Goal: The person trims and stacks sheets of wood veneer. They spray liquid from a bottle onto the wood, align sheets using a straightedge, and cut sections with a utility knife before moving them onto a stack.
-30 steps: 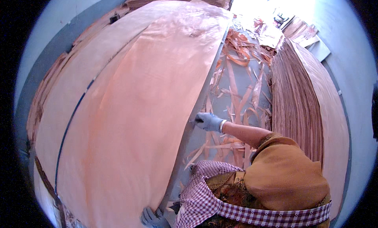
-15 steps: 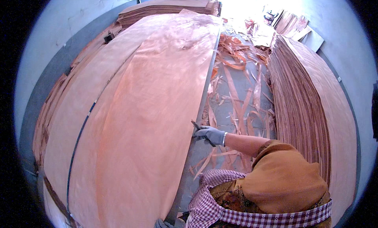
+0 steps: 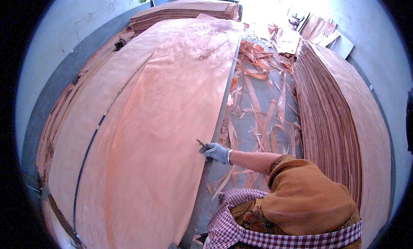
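Observation:
My right hand (image 3: 217, 152), in a grey glove, is closed around a slim dark knife-like tool (image 3: 201, 143). The tool's pointed end reaches over the right edge of a large, pale orange wood veneer sheet (image 3: 163, 120). Whether that tip touches the sheet I cannot tell. Only a bit of my left hand (image 3: 173, 246), also gloved in grey, shows at the lower edge beside the near end of the veneer; its fingers are hidden. The sheet lies on a wide stack of veneer (image 3: 64, 154).
A long thin dark strip (image 3: 88, 150) lies along the veneer's left part. Torn veneer scraps (image 3: 258, 115) litter the grey floor to the right. Beyond them stands a tall veneer stack (image 3: 331, 115), near the right wall. Another stack (image 3: 185, 10) is at the far end.
My right hand has moved left and slightly nearer, carrying the tool over the sheet's edge. My left hand has slipped mostly out of view at the bottom.

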The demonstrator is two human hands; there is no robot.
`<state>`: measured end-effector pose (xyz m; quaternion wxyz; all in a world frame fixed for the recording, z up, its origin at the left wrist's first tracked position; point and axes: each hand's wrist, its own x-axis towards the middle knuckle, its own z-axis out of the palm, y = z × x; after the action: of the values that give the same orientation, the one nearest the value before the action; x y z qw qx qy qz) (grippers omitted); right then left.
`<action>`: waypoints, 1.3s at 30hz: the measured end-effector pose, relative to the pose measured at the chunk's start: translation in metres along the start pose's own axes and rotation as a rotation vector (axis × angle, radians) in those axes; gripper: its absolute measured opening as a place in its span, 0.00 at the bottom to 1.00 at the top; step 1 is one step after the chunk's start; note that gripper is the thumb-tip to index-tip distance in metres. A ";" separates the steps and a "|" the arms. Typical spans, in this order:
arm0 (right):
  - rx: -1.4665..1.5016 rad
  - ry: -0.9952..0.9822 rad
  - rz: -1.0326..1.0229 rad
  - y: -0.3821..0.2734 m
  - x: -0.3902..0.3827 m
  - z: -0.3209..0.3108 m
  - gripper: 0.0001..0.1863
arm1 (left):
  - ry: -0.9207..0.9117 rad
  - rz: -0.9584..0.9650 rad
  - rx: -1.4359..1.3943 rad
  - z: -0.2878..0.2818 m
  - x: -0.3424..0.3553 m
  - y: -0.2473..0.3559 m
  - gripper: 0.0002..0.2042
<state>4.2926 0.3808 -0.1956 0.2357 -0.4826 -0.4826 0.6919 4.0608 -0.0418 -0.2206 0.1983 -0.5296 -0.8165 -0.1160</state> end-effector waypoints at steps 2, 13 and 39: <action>-0.015 -0.018 -0.002 -0.001 0.004 -0.008 0.09 | -0.017 -0.001 -0.020 0.000 0.003 0.007 0.17; -0.087 -0.082 -0.018 -0.015 -0.014 0.004 0.17 | -0.280 -0.368 0.092 -0.024 0.003 -0.023 0.22; -0.352 -0.013 0.059 0.006 0.060 -0.028 0.06 | -0.211 -0.619 0.281 -0.228 -0.038 -0.236 0.04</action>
<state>4.2927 0.4379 -0.2297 0.1240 -0.5257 -0.5835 0.6064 3.9054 -0.2615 -0.0287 0.1392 -0.2337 -0.9623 -0.0017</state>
